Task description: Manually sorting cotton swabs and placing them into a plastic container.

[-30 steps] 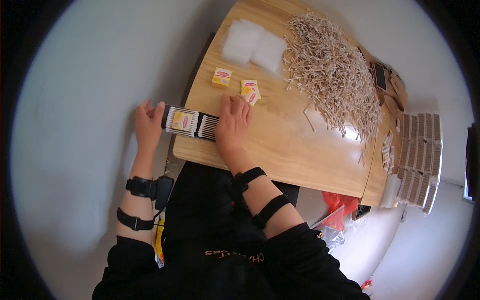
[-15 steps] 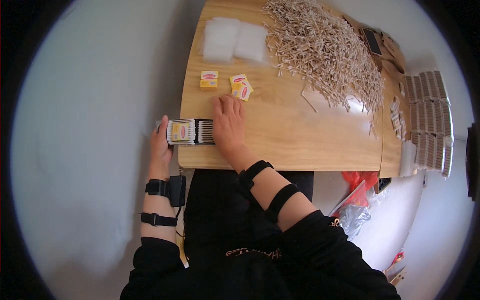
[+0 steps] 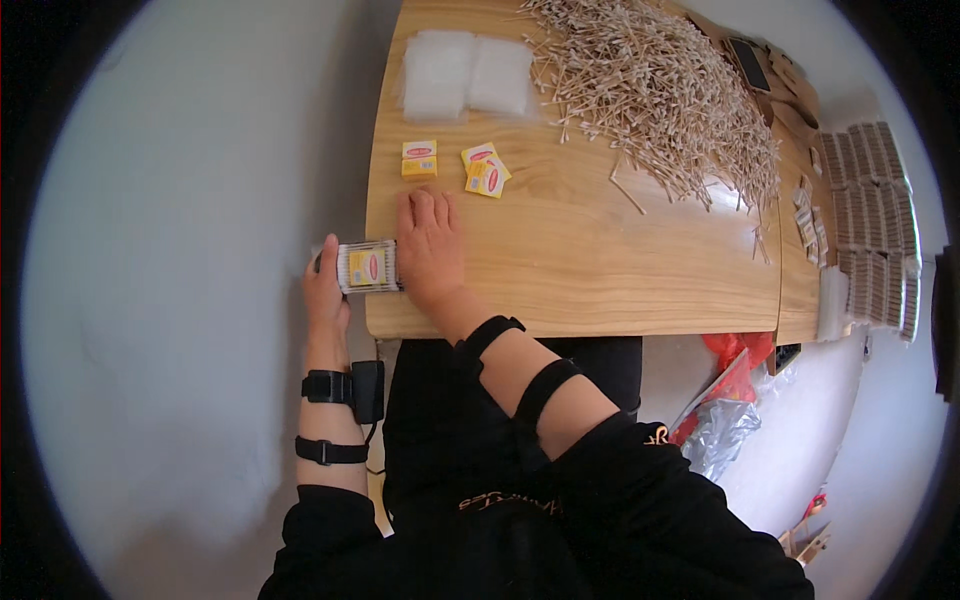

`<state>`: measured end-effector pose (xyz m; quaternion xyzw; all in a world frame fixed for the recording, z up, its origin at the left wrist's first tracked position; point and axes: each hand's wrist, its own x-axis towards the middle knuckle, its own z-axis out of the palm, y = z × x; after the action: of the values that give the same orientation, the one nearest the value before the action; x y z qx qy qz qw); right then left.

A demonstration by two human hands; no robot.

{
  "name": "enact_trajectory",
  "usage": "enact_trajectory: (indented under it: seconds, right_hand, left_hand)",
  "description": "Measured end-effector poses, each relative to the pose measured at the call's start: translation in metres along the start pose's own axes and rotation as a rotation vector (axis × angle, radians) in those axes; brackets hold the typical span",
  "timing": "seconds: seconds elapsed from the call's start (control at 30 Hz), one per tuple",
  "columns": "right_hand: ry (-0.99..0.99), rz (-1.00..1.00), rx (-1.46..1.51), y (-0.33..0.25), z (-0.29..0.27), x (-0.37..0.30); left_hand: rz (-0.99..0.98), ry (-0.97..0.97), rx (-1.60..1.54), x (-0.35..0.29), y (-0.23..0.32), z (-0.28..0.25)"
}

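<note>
A flat pack of cotton swabs [image 3: 386, 268] lies at the table's near left corner, with a yellow and white card [image 3: 366, 267] on top of the swabs. My left hand [image 3: 324, 285] closes round its left end, past the table's edge, thumb upward. Against the right end, my right hand [image 3: 432, 245] rests with bent fingers and covers that side. The tips point away from me, and what lies under the palm is hidden. Just beyond the right hand are two small yellow stacks of cards, one neat [image 3: 419, 160] and one fanned out [image 3: 486, 172].
Clear plastic bags [image 3: 468, 75] lie flat at the back left. A large heap of loose cotton swabs [image 3: 660, 100] fills the back right, near a dark phone [image 3: 748, 65]. Stacked swab packs [image 3: 875, 220] stand at the far right. A pale wall [image 3: 200, 250] borders the left side.
My right hand has slid left toward my left hand. The swab row that showed beside the card is now covered or pushed in. The whole view has shifted slightly.
</note>
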<state>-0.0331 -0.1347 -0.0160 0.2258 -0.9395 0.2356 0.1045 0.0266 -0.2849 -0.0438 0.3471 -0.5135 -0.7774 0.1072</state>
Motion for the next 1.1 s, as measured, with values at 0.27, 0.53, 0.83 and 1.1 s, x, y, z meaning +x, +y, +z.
enact_trajectory:
  seconds: [0.27, 0.53, 0.83, 1.1]
  right_hand:
    - [0.24, 0.427, 0.968, -0.014, -0.008, -0.032]
    - [0.216, 0.443, 1.02, -0.048, 0.004, -0.031]
    - [0.201, 0.369, 0.991, -0.045, 0.016, -0.028]
    - [0.438, 0.299, 0.442, 0.108, -0.038, -0.041]
  left_hand:
    - [0.04, 0.065, 0.1, -0.004, 0.004, -0.003]
    - [0.035, 0.048, 0.076, -0.003, 0.004, -0.005]
    - [0.058, -0.001, 0.169, 0.002, -0.002, -0.003]
    - [0.426, 0.383, 0.735, 0.009, -0.002, -0.049]
